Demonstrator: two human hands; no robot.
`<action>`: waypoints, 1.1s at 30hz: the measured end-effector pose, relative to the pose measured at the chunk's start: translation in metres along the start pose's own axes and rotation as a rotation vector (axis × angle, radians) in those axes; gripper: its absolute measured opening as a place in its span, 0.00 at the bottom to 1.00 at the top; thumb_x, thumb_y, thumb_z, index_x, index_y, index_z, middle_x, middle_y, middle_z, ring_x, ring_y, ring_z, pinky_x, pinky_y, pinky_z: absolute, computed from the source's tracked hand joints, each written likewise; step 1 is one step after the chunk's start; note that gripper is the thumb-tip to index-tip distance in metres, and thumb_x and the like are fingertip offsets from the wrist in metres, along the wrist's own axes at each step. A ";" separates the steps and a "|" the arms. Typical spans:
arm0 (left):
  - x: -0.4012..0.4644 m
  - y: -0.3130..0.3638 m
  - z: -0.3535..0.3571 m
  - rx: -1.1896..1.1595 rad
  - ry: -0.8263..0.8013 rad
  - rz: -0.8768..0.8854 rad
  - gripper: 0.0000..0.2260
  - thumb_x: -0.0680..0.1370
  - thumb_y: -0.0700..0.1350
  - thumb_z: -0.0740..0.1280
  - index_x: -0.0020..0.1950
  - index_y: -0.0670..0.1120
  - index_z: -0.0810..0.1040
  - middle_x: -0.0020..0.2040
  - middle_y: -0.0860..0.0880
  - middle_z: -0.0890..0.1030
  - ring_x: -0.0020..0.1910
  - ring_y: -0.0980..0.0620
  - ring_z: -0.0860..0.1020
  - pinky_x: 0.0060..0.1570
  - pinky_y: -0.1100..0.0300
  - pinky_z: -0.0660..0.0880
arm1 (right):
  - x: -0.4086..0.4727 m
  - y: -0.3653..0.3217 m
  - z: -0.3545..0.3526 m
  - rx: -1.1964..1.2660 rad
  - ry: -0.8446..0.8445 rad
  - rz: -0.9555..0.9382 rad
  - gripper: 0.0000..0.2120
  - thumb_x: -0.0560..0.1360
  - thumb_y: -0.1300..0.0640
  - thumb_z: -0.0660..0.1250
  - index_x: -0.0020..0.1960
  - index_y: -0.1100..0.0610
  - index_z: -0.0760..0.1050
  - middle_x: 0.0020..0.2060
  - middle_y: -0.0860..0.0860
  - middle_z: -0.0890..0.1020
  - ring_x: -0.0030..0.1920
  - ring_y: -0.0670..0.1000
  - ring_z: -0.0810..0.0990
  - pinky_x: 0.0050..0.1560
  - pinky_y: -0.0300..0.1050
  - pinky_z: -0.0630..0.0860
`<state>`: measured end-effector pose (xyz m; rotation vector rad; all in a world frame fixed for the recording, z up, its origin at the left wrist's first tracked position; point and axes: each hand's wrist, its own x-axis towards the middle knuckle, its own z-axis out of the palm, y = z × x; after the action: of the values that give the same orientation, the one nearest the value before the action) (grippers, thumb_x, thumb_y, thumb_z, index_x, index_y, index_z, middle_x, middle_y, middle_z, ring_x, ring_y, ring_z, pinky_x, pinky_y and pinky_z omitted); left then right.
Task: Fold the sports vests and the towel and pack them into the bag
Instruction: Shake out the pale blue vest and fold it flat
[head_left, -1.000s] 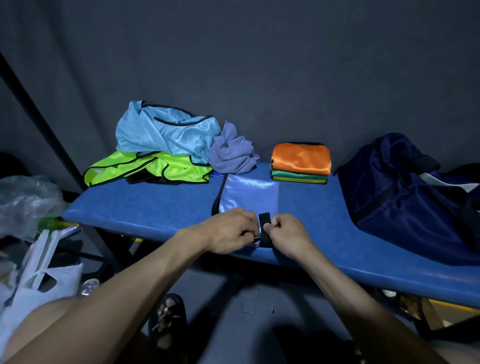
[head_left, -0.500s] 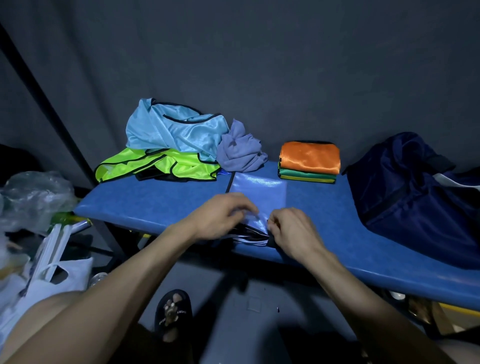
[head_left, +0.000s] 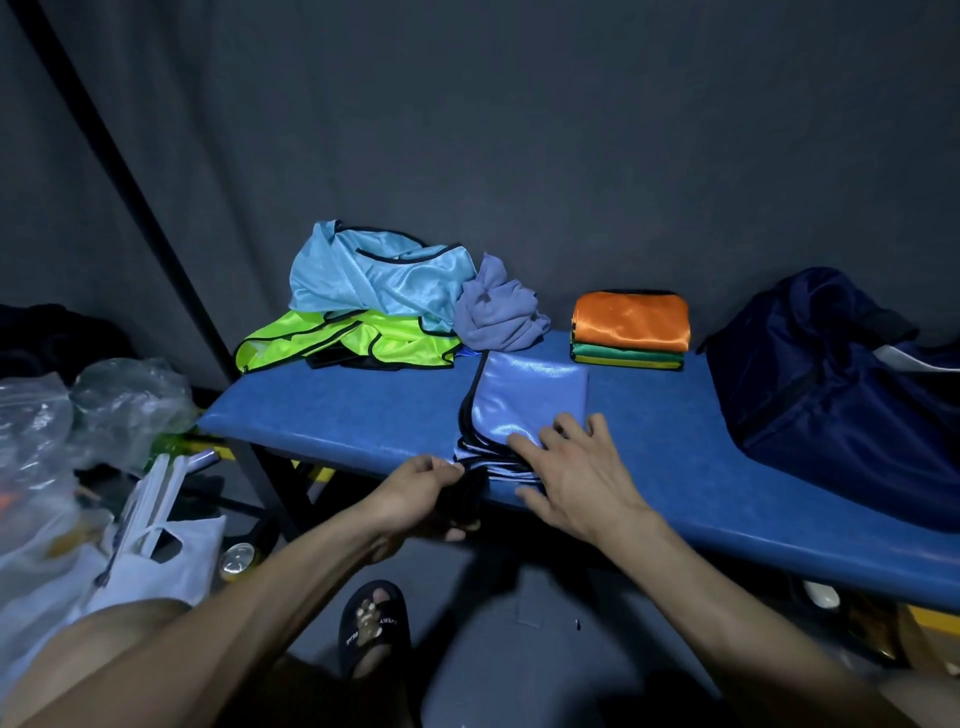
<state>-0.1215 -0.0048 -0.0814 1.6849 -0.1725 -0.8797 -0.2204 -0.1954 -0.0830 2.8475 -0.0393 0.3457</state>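
Observation:
A half-folded blue vest (head_left: 524, 400) with black trim lies on the blue bench (head_left: 337, 410). My right hand (head_left: 571, 467) presses flat on its near end, fingers spread. My left hand (head_left: 423, 491) pinches the vest's near-left edge at the bench's front. Behind lie a crumpled light blue vest (head_left: 379, 275) on a neon yellow vest (head_left: 353, 343), and a bunched grey-purple towel (head_left: 498, 312). A folded stack with an orange vest (head_left: 631, 319) on top stands at the back. The dark navy bag (head_left: 841, 384) sits at the right.
Plastic bags (head_left: 78, 415) and a white bag (head_left: 156, 561) crowd the floor at the left, with a can (head_left: 236, 558) beside them. A dark pole (head_left: 130, 182) slants down to the bench's left end. My sandalled foot (head_left: 374, 623) is below the bench.
My right hand opened from pinching the vest's trim and now lies flat on the fabric. My left hand slid to the vest's near-left edge. The view shifted left.

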 end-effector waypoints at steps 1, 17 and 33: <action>-0.003 0.001 0.002 -0.062 0.008 -0.013 0.06 0.84 0.43 0.64 0.48 0.45 0.70 0.36 0.42 0.78 0.31 0.46 0.80 0.35 0.52 0.82 | 0.000 0.000 0.002 -0.006 0.034 -0.011 0.25 0.69 0.39 0.71 0.61 0.50 0.76 0.41 0.52 0.81 0.50 0.58 0.77 0.50 0.55 0.61; 0.001 0.008 -0.032 0.897 0.118 0.825 0.04 0.79 0.44 0.72 0.53 0.51 0.82 0.46 0.54 0.77 0.45 0.55 0.77 0.47 0.61 0.73 | -0.005 -0.007 0.014 -0.007 0.078 -0.012 0.20 0.75 0.48 0.70 0.64 0.51 0.75 0.46 0.57 0.83 0.68 0.62 0.75 0.68 0.71 0.66; 0.085 0.062 -0.020 0.952 -0.099 0.648 0.17 0.80 0.55 0.69 0.41 0.42 0.79 0.35 0.44 0.79 0.33 0.53 0.72 0.39 0.51 0.73 | -0.007 -0.003 0.014 0.004 0.120 0.013 0.32 0.64 0.53 0.75 0.68 0.57 0.76 0.45 0.56 0.84 0.66 0.61 0.78 0.69 0.74 0.66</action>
<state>-0.0280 -0.0549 -0.0645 2.2166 -1.2882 -0.3727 -0.2238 -0.1962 -0.0984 2.8250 -0.0333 0.5195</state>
